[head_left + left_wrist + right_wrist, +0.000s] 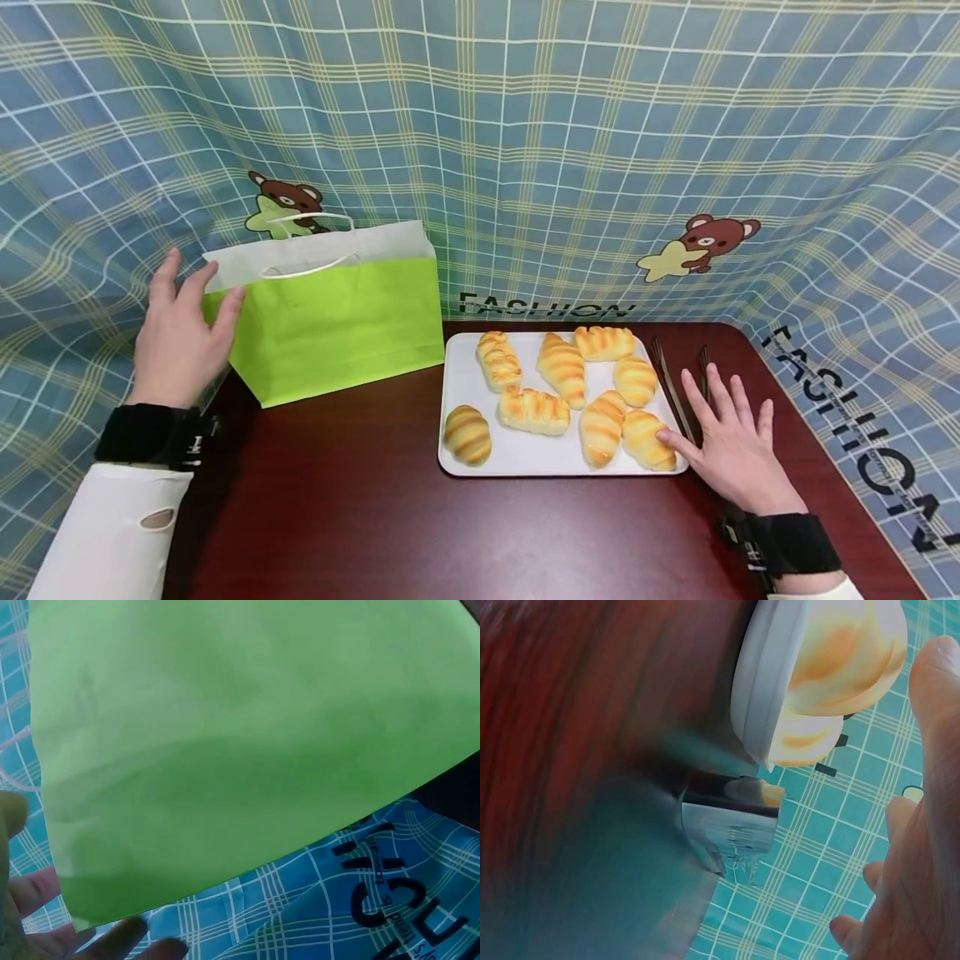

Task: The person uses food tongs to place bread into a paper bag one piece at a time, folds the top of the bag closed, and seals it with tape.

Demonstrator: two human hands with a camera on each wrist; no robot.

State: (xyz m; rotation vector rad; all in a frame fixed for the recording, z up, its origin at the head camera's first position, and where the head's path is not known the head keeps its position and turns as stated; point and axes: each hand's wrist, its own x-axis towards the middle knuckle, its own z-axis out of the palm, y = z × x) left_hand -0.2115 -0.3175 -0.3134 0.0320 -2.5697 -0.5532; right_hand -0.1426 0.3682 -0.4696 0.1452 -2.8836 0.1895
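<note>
A lime-green paper bag [341,329] with a white inside and white cord handles stands at the left. My left hand [180,333] is at its upper left corner, fingers spread and thumb in front of the bag; whether they touch cannot be told. In the left wrist view, the bag's side panel [225,765] fills most of the picture. My right hand [738,454] hovers with spread fingers over metal tongs [671,387], hiding their near part. Its thumb overlaps the nearest bread roll [647,437] on the white tray [525,468]. The tongs' shiny bent end [731,817] shows in the right wrist view.
Several other bread rolls, including a striped round one [467,435], lie on the tray. A dark red wooden table [450,533] carries everything. Blue plaid cloth [525,167] with bears and lettering hangs behind and along both sides.
</note>
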